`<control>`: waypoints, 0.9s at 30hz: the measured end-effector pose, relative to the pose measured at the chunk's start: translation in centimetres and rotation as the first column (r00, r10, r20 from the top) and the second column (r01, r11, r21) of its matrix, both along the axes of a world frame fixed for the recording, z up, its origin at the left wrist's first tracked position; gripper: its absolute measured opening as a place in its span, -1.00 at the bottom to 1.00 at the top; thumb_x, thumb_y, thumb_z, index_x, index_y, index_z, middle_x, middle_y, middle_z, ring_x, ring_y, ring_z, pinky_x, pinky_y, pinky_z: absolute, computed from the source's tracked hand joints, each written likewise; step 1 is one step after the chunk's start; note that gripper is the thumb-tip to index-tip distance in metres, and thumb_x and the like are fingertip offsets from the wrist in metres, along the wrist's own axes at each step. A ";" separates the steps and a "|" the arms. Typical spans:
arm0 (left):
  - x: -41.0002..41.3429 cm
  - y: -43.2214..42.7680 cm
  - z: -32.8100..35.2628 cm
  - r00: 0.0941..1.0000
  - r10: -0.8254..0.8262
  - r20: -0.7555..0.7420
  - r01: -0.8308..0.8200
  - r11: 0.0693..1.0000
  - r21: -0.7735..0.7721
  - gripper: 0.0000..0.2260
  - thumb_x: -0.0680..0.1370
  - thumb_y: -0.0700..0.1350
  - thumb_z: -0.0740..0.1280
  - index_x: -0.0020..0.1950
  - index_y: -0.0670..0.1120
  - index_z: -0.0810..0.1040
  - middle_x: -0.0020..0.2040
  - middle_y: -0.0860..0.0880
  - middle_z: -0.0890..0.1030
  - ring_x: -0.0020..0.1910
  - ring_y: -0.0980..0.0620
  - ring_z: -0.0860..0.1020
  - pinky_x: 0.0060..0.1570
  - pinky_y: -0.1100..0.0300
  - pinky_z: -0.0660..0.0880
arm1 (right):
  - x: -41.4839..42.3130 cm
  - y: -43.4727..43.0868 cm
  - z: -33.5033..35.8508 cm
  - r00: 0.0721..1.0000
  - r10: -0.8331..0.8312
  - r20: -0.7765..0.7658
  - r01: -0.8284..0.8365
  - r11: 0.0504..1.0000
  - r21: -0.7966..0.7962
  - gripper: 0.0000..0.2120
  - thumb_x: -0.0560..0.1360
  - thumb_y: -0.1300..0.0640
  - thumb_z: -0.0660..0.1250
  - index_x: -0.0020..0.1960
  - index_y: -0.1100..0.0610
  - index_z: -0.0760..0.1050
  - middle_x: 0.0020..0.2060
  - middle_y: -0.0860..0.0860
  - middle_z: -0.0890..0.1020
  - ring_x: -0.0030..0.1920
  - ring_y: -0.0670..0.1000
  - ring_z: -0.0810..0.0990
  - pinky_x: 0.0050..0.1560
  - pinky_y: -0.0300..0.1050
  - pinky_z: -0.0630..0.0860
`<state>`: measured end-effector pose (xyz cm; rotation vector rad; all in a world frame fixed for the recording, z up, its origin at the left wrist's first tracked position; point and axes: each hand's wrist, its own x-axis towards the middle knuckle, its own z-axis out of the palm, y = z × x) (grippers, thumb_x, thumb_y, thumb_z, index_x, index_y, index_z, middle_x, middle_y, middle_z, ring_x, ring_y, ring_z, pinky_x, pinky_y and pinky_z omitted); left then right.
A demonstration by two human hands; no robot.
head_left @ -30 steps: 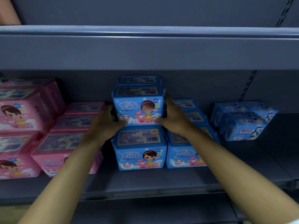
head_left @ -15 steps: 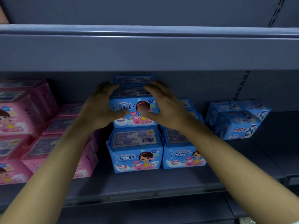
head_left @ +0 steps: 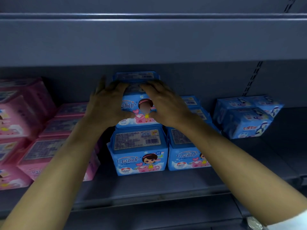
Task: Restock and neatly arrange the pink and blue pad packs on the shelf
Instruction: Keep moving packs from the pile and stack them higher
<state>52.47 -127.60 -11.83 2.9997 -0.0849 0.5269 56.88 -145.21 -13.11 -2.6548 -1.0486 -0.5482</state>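
A blue pad pack [head_left: 135, 112] sits on top of another blue pack [head_left: 137, 151] in the middle of the shelf [head_left: 149, 185]. My left hand [head_left: 106, 103] and my right hand [head_left: 164, 103] lie flat over the upper pack's front and top, fingers spread, thumbs meeting near its face. Behind it another blue pack [head_left: 136, 76] shows above my fingers. To the right stands one more blue stack [head_left: 186, 150]. Pink pad packs [head_left: 41, 146] are piled on the left.
A group of different blue packs [head_left: 245, 117] sits at the right of the shelf, with bare shelf beyond. The shelf above [head_left: 149, 40] hangs low over the stacks. A slotted upright [head_left: 252, 77] runs down the back wall.
My hands have shifted from the sides of the upper blue pack onto its front and top. The view has moved closer and slightly left.
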 end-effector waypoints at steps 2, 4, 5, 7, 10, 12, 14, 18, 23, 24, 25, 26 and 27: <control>0.2 -0.7 0.1 1.000 0.019 0.004 -0.019 0.989 0.146 -0.19 0.36 0.13 0.50 0.49 -0.13 0.24 0.54 -0.11 0.16 0.52 -0.18 0.04 0.46 -0.02 0.03 | 0.0 0.0 0.0 0.999 -0.013 0.030 0.014 0.999 -0.033 -0.22 0.41 0.19 0.45 0.52 0.11 0.14 0.45 0.06 0.27 0.47 0.08 0.17 0.42 -0.09 0.16; 0.3 -1.3 0.1 1.000 0.005 -0.022 -0.002 0.986 0.165 -0.23 0.40 0.08 0.49 0.47 -0.19 0.25 0.51 -0.17 0.21 0.47 -0.17 0.19 0.43 0.03 0.14 | 0.0 0.0 0.1 0.999 -0.021 0.039 0.022 0.998 -0.050 -0.22 0.41 0.18 0.45 0.52 0.12 0.13 0.47 0.06 0.26 0.48 0.08 0.16 0.43 -0.11 0.11; 0.4 -1.4 0.2 0.999 -0.015 -0.032 0.020 0.987 0.158 -0.25 0.40 0.05 0.49 0.46 -0.20 0.25 0.48 -0.19 0.26 0.43 -0.19 0.26 0.39 0.02 0.20 | 0.0 0.0 0.2 0.999 -0.021 0.030 0.022 0.999 -0.049 -0.21 0.42 0.17 0.45 0.52 0.13 0.12 0.47 0.06 0.25 0.48 0.08 0.16 0.43 -0.12 0.11; 0.5 -1.2 0.1 0.997 -0.069 -0.028 0.073 0.986 0.150 -0.25 0.40 0.01 0.49 0.47 -0.17 0.24 0.42 -0.21 0.34 0.38 -0.21 0.32 0.36 -0.02 0.24 | 0.1 0.0 0.2 1.000 -0.019 -0.003 0.019 0.999 -0.036 -0.21 0.42 0.17 0.44 0.53 0.15 0.10 0.48 0.07 0.24 0.49 0.08 0.14 0.43 -0.12 0.14; 0.5 -0.9 0.0 0.994 -0.104 -0.022 0.107 0.982 0.153 -0.23 0.40 0.01 0.50 0.49 -0.15 0.22 0.41 -0.20 0.35 0.38 -0.21 0.31 0.38 -0.05 0.25 | 0.2 0.0 0.1 0.998 -0.016 -0.063 0.015 1.000 -0.007 -0.20 0.42 0.18 0.45 0.53 0.13 0.09 0.48 0.06 0.22 0.49 0.07 0.13 0.39 -0.05 0.27; 0.5 -0.9 0.0 0.995 -0.098 -0.031 0.102 0.982 0.157 -0.23 0.40 0.02 0.49 0.49 -0.13 0.21 0.42 -0.18 0.34 0.39 -0.20 0.30 0.38 -0.03 0.23 | 0.4 -0.1 0.1 0.996 -0.010 -0.087 0.011 1.000 0.011 -0.19 0.40 0.17 0.46 0.52 0.10 0.10 0.46 0.04 0.22 0.48 0.05 0.14 0.33 -0.01 0.37; 0.5 -1.0 0.0 0.995 -0.088 -0.044 0.094 0.983 0.156 -0.23 0.41 0.03 0.49 0.50 -0.12 0.20 0.42 -0.18 0.33 0.39 -0.20 0.28 0.38 -0.02 0.21 | 0.4 -0.1 0.1 0.996 -0.004 -0.087 0.005 1.000 0.009 -0.19 0.40 0.16 0.47 0.52 0.09 0.11 0.45 0.03 0.23 0.47 0.05 0.15 0.30 -0.01 0.39; 0.3 -1.1 0.0 0.996 -0.074 -0.046 0.080 0.986 0.146 -0.24 0.41 0.04 0.48 0.50 -0.10 0.20 0.42 -0.16 0.33 0.40 -0.19 0.28 0.39 -0.02 0.21 | 0.6 -0.2 -0.1 0.997 0.018 -0.077 -0.017 1.000 0.014 -0.19 0.39 0.16 0.47 0.52 0.10 0.11 0.45 0.05 0.24 0.46 0.07 0.17 0.32 -0.02 0.37; -0.2 -1.3 0.0 0.998 -0.066 -0.008 0.067 0.980 0.186 -0.23 0.40 0.09 0.46 0.51 -0.08 0.20 0.44 -0.16 0.30 0.44 -0.18 0.24 0.45 -0.11 0.10 | 0.2 -1.1 0.4 0.948 0.167 -0.272 -0.079 0.948 0.307 -0.26 0.47 0.10 0.41 0.53 0.11 0.11 0.49 0.06 0.21 0.48 0.02 0.18 0.36 -0.32 0.11; -0.4 -1.5 -0.1 0.997 -0.075 0.020 0.069 0.980 0.188 -0.23 0.40 0.11 0.45 0.50 -0.09 0.21 0.45 -0.18 0.30 0.45 -0.19 0.23 0.45 -0.14 0.08 | -0.1 -1.3 0.5 0.943 0.172 -0.286 -0.046 0.916 0.398 -0.29 0.49 0.09 0.40 0.53 0.12 0.13 0.49 0.05 0.24 0.46 -0.01 0.21 0.34 -0.36 0.12; -0.7 -1.8 -0.3 0.994 -0.095 0.062 0.082 0.980 0.180 -0.26 0.41 0.12 0.43 0.49 -0.12 0.25 0.44 -0.20 0.31 0.44 -0.21 0.24 0.45 -0.17 0.08 | -0.4 -1.6 0.6 0.946 0.162 -0.281 -0.007 0.876 0.482 -0.33 0.50 0.10 0.39 0.51 0.13 0.17 0.47 0.05 0.28 0.44 -0.02 0.26 0.34 -0.37 0.15; -1.0 -2.3 -0.3 0.985 -0.123 0.118 0.103 0.981 0.165 -0.31 0.43 0.12 0.39 0.47 -0.15 0.30 0.42 -0.22 0.34 0.42 -0.25 0.27 0.44 -0.20 0.11 | -0.6 -1.9 0.5 0.955 0.135 -0.264 0.033 0.837 0.547 -0.38 0.51 0.09 0.37 0.49 0.14 0.21 0.44 0.06 0.32 0.41 -0.02 0.30 0.34 -0.35 0.18; -1.2 -2.9 -0.4 0.973 -0.151 0.177 0.126 0.982 0.142 -0.37 0.45 0.09 0.34 0.44 -0.19 0.35 0.39 -0.25 0.38 0.39 -0.28 0.31 0.42 -0.22 0.15 | -0.9 -2.3 0.5 0.962 0.098 -0.254 0.072 0.809 0.583 -0.43 0.53 0.08 0.35 0.47 0.15 0.25 0.42 0.06 0.36 0.40 -0.02 0.33 0.34 -0.33 0.21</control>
